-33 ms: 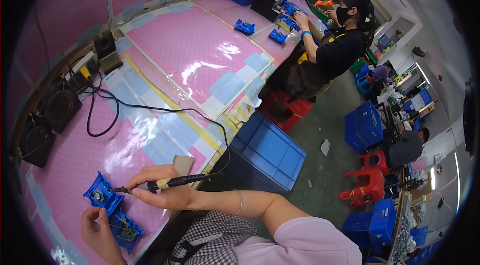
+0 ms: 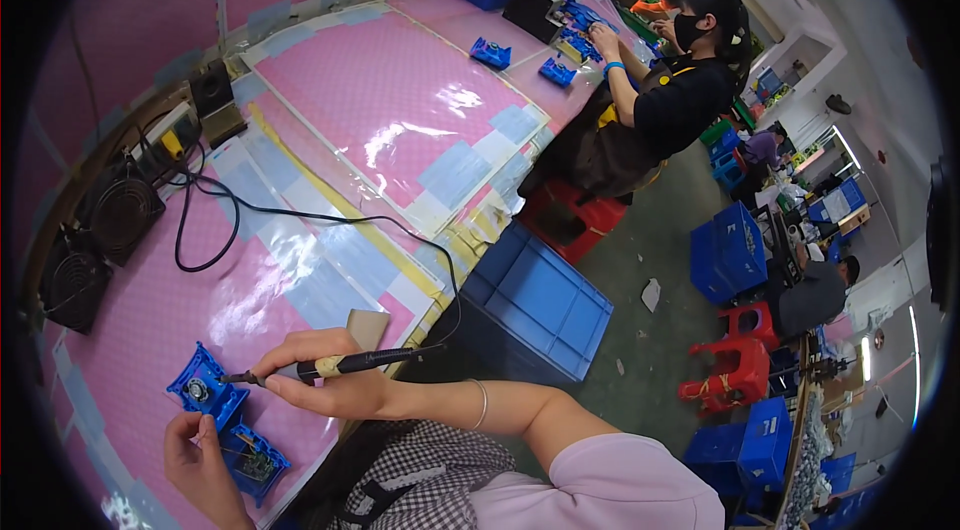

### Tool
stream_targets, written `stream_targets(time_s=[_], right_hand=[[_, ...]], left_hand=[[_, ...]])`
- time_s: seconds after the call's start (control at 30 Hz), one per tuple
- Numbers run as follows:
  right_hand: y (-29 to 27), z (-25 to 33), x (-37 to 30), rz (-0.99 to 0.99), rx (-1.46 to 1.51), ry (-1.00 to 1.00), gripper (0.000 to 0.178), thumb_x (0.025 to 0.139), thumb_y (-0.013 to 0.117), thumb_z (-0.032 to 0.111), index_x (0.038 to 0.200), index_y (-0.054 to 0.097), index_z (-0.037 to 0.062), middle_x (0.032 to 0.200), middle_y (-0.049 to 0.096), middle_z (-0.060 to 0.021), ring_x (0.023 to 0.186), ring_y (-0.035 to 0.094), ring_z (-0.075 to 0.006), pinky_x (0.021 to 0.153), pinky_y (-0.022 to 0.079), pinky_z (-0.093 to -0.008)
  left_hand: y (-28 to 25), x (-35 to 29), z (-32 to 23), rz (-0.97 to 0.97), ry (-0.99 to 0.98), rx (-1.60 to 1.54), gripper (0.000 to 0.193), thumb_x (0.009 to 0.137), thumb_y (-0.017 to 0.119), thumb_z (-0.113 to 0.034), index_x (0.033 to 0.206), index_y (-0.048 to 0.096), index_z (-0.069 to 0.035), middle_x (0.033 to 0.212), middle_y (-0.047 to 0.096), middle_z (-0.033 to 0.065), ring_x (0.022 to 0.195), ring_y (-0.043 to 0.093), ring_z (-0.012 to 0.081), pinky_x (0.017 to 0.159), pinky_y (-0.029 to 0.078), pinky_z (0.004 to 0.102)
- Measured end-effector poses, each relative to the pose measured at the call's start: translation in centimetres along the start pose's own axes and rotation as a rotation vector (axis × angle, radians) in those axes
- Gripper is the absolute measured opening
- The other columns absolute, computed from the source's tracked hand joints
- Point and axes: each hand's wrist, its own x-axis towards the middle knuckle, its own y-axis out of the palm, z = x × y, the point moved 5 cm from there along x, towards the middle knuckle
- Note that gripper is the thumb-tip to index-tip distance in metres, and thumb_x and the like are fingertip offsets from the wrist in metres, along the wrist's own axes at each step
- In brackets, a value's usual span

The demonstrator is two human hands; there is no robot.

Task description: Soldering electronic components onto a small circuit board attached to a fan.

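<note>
My right hand (image 2: 325, 392) grips a soldering iron (image 2: 362, 361) with a dark handle and a yellowish band. The iron's tip points left and reaches the edge of a blue plastic housing (image 2: 212, 377), which has a round speaker-like part (image 2: 197, 390) in it. Just below lies a second blue housing half (image 2: 258, 462) with a green circuit board (image 2: 250, 466) inside. Beside both pieces, my left hand (image 2: 200, 465) has thumb and fingertips pinched together; what they hold is too small to make out.
A black cord (image 2: 300, 217) crosses the pink, taped worktable (image 2: 330, 120). Small black fans (image 2: 120, 215) stand along its left edge. By the bench are a blue crate (image 2: 545, 300) and a red stool (image 2: 575, 220). A co-worker (image 2: 690, 90) handles blue housings at the far end.
</note>
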Motion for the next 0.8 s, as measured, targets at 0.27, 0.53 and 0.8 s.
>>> stream_targets(time_s=[0.27, 0.53, 0.8], right_hand=[[-2.3, -0.3, 0.9, -0.017, -0.329, 0.006, 0.015, 0.082, 0.061, 0.005, 0.095, 0.068, 0.0001, 0.086, 0.068, -0.0066, 0.078, 0.063, -0.0132, 0.072, 0.05, -0.0275], [-0.3, -0.8, 0.9, 0.115, -0.172, 0.117, 0.015, 0.082, 0.064, 0.002, 0.096, 0.067, -0.0039, 0.073, 0.063, -0.0061, 0.058, 0.055, -0.007, 0.051, 0.043, -0.0188], [0.5, -1.2, 0.6, 0.107, -0.153, 0.087, 0.016, 0.083, 0.064, 0.001, 0.097, 0.067, -0.0042, 0.073, 0.064, -0.0056, 0.058, 0.056, -0.0067, 0.052, 0.043, -0.0185]], left_hand=[[2.7, 1.4, -3.5, 0.026, 0.093, 0.101, 0.01, 0.079, 0.068, -0.006, 0.086, 0.067, 0.002, 0.079, 0.067, 0.0085, 0.071, 0.06, 0.0129, 0.064, 0.047, 0.0265], [1.6, 0.3, -3.7, -0.023, 0.195, 0.26, 0.01, 0.077, 0.069, -0.008, 0.085, 0.069, -0.002, 0.075, 0.065, 0.01, 0.062, 0.058, 0.0193, 0.054, 0.044, 0.0306], [1.9, 0.2, -3.2, 0.008, 0.258, 0.34, 0.012, 0.078, 0.067, -0.008, 0.087, 0.07, -0.001, 0.076, 0.065, 0.0117, 0.065, 0.062, 0.0235, 0.055, 0.046, 0.0325]])
